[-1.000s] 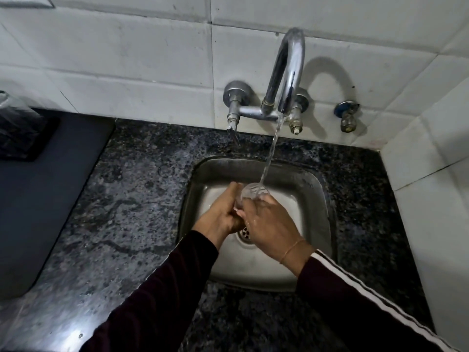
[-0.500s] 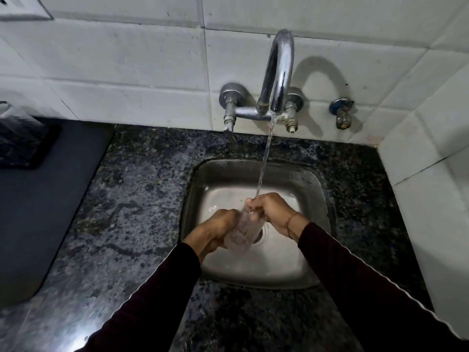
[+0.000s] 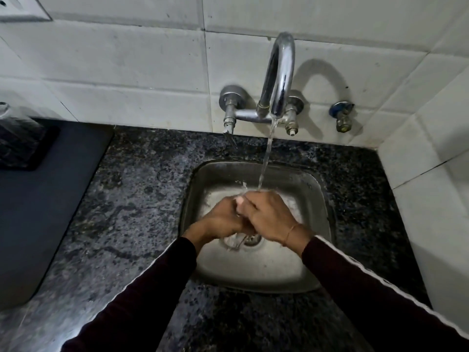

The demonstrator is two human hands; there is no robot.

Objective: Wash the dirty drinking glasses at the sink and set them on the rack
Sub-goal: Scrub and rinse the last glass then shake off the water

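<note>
Over the sink (image 3: 314,250), both hands now close together around a clear glass (image 3: 236,241); half a second ago it lay more exposed. Left hand (image 3: 223,217) and right hand (image 3: 269,214) grip it under the tap's (image 3: 279,77) stream (rinsing continues). No writing is readable.

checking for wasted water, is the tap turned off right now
No, a stream of water runs from the tap onto both hands over the sink.
</note>
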